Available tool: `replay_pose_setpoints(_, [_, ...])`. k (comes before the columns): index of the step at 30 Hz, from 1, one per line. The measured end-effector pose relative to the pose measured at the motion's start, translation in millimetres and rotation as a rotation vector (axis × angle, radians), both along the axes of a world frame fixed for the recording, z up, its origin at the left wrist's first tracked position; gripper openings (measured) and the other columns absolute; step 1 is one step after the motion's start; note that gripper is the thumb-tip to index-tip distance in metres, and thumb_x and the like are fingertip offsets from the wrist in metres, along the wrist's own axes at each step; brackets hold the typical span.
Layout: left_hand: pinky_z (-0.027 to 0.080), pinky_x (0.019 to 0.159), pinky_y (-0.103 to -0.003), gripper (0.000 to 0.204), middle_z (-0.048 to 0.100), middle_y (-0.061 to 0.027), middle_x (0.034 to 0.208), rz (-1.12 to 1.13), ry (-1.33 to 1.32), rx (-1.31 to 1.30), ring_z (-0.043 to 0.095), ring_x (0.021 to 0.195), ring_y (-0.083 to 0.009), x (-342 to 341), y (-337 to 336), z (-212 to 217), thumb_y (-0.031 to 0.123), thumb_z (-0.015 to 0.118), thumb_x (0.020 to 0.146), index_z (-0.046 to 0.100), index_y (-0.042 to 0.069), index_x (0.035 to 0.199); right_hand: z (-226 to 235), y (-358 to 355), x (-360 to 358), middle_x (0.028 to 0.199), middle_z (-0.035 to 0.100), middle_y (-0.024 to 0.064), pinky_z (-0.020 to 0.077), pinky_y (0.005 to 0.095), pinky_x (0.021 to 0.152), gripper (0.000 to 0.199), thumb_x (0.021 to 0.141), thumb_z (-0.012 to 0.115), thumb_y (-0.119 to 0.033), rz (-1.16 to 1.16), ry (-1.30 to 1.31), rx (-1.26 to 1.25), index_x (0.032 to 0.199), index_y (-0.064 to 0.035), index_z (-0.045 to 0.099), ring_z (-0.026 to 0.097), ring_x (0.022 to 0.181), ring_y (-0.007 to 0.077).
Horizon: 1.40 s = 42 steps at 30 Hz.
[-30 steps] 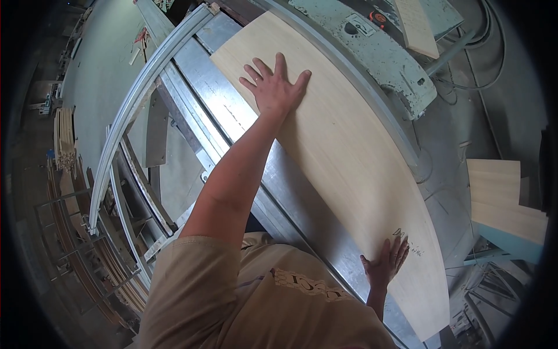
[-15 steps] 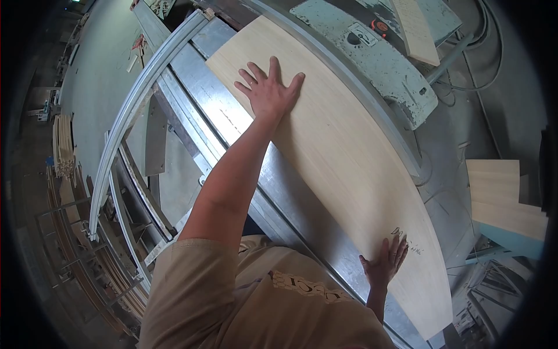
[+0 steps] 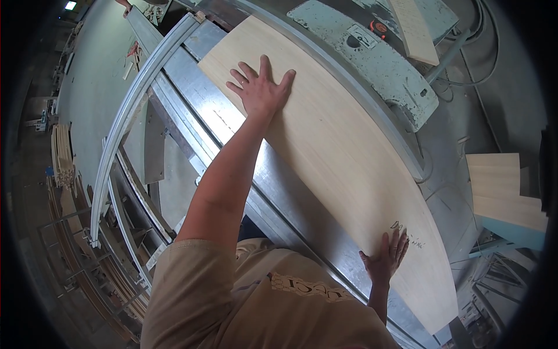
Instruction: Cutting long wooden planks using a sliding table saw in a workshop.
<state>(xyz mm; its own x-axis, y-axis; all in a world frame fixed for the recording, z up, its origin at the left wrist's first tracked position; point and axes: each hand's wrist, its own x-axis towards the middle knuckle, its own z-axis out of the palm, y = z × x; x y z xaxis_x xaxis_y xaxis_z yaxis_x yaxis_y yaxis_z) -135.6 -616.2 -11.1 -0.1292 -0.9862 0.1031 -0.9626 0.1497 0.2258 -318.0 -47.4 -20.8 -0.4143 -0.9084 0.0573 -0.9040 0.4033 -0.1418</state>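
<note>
Basically, left hand (image 3: 260,93), right hand (image 3: 385,257) both spread flat on board (image 3: 337,139) beside metal rail (image 3: 375,104); uneven push could skew board, smooth wood could let hands slip.

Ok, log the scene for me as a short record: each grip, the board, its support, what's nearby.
Left grip: open, fingers spread on the far part of the board
Right grip: open, on the near part, beside dark handwritten marks
Board: pale wood, long, lying flat
Support: shiny metal table
Right of board: long grey rail, then a worn pale-green cover
Other person: hand at upper left
</note>
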Motion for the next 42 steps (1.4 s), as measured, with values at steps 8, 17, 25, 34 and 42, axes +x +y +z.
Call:
replay_pose_setpoints(8, [0.002,0.131,-0.078,0.104,0.021,-0.0394,0.178,0.01,-0.029,0.002,0.011,0.165,-0.0654,0,-8,-1,0.09,0.045,0.097,0.031,0.024,0.176,2,-8,2,0.174,0.047,0.0166,0.0278,0.0679,0.134,0.096,0.064,0.101,-0.056,-0.033,-0.025,-0.013,0.143,-0.0138,0.067,0.032,0.167,0.0454])
replay_pose_setpoints(17, [0.001,0.131,-0.077,0.105,0.02,-0.0392,0.178,0.0,-0.057,0.011,0.01,0.166,-0.0646,-1,-5,1,0.093,0.041,0.098,0.03,0.024,0.177,3,-6,-1,0.171,0.049,0.0145,0.0298,0.0679,0.134,0.101,0.05,0.108,-0.04,-0.065,-0.065,-0.053,0.14,-0.0155,0.069,0.035,0.166,0.0438])
replay_pose_setpoints(25, [0.005,0.13,-0.078,0.109,0.018,-0.0397,0.179,0.022,-0.103,0.013,0.011,0.166,-0.0636,0,-4,-2,0.096,0.039,0.096,0.03,0.025,0.178,3,-1,0,0.169,0.052,0.013,0.0303,0.0666,0.134,0.093,0.052,0.107,-0.045,-0.111,-0.094,-0.043,0.134,-0.0164,0.075,0.039,0.163,0.043])
replay_pose_setpoints(34, [0.006,0.13,-0.079,0.106,0.021,-0.0393,0.178,0.019,-0.11,-0.013,0.013,0.165,-0.0644,4,-13,-5,0.097,0.039,0.096,0.03,0.029,0.176,2,-2,1,0.171,0.05,0.0142,0.0275,0.0661,0.135,0.094,0.057,0.105,-0.048,-0.077,-0.122,-0.09,0.14,-0.0157,0.073,0.037,0.164,0.0428])
replay_pose_setpoints(42, [0.007,0.131,-0.078,0.108,0.021,-0.0375,0.179,0.018,-0.1,0.004,0.011,0.167,-0.062,1,-9,-4,0.097,0.04,0.095,0.031,0.028,0.177,-3,3,1,0.17,0.051,0.013,0.0292,0.0685,0.133,0.099,0.056,0.106,-0.047,-0.066,-0.11,-0.107,0.145,-0.0201,0.071,0.038,0.163,0.0432])
